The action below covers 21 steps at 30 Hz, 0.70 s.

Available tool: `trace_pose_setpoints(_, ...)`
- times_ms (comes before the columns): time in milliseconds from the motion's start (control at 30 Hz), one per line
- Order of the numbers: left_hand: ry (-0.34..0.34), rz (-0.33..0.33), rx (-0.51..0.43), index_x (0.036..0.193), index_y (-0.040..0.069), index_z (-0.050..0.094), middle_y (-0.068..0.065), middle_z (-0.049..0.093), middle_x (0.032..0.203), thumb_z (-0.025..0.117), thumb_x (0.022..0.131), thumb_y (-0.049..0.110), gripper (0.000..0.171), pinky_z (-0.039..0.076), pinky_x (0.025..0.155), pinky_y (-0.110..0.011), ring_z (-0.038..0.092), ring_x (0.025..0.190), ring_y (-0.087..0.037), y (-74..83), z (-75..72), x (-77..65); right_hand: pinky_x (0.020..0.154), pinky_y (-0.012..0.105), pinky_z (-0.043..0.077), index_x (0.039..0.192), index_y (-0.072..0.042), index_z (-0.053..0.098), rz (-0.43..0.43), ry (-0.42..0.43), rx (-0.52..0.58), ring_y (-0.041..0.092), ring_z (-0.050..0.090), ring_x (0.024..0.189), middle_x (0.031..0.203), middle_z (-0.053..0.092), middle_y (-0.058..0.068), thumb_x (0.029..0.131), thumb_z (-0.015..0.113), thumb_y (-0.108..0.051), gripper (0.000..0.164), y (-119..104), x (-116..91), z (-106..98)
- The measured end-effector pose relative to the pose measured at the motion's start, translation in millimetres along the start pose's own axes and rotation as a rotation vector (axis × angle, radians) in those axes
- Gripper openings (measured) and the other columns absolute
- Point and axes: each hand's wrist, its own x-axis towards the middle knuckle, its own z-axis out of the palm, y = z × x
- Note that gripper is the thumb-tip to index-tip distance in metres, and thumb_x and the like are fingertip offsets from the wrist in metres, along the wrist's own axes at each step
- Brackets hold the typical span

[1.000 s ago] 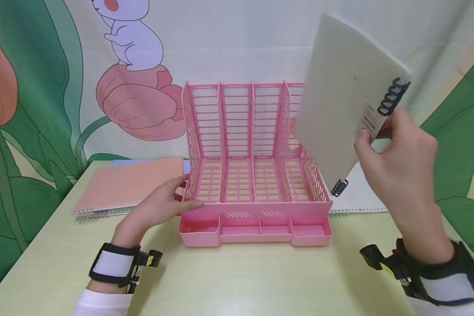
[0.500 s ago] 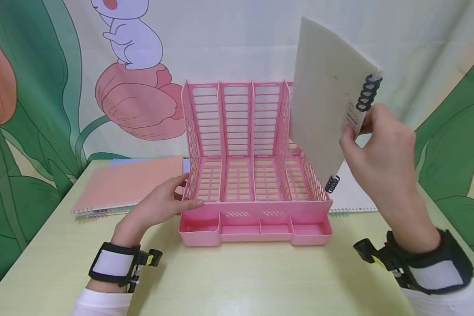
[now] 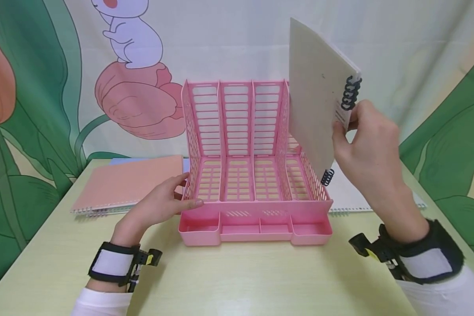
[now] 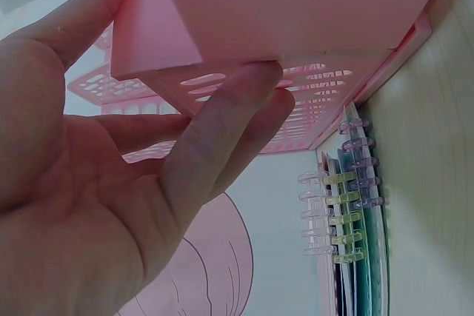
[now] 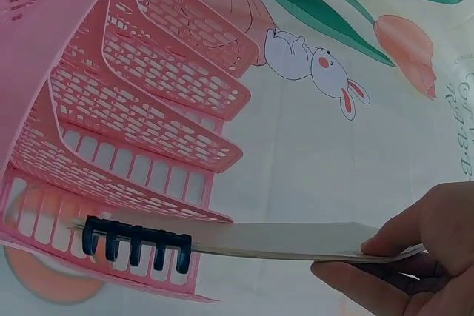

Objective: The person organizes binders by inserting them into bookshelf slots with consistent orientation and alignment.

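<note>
My right hand [image 3: 369,145] pinches a grey-white notebook [image 3: 312,96] with black binding coils by its near edge, thumb on one face and fingers behind. The notebook is held upright, slightly tilted, at the rightmost compartment of a pink desktop file rack [image 3: 256,208]. In the right wrist view its coils [image 5: 137,246] lie over that slot; how deep its lower edge sits cannot be told. My left hand [image 3: 162,199] grips the rack's front left corner, thumb on the front and fingers against the perforated side wall [image 4: 311,83].
Several coil-bound notebooks, an orange-pink one [image 3: 130,182] on top, are stacked left of the rack. A white notebook [image 3: 351,193] lies at its right. Small trays [image 3: 256,238] run along the rack's front. A printed cloth [image 3: 237,48] hangs behind the table [image 3: 237,281].
My right hand has brought the notebook leftward over the rack's rightmost compartment, turning it more edge-on. My left hand and the rack have stayed in place.
</note>
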Motion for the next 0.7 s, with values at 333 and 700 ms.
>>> trace_pose_setpoints(333, 0.002, -0.01, 0.008, 0.16, -0.003, 0.025, -0.025, 0.052, 0.133, 0.081, 0.091, 0.035, 0.096, 0.061, 0.079, -0.04, 0.065, 0.105, -0.033, -0.4, -0.1, -0.1, 0.062, 0.04, 0.038, 0.101, 0.01, 0.059, -0.015, 0.006, -0.002, 0.038, 0.066, 0.083, 0.096, 0.07, 0.025, 0.096, 0.064, -0.002, 0.013, 2.2, 3.7, 9.7)
trace_pose_setpoints(700, -0.006, 0.0, -0.011, 0.16, -0.003, 0.025, -0.025, 0.051, 0.134, 0.081, 0.091, 0.033, 0.096, 0.061, 0.079, -0.04, 0.066, 0.105, -0.033, -1.5, -0.7, 0.3, 0.061, 0.039, 0.035, 0.1, 0.009, 0.058, -0.001, -0.013, 0.022, 0.038, 0.065, 0.083, 0.098, 0.07, 0.026, 0.097, 0.063, -0.001, 0.012, 4.8, 6.5, 15.3)
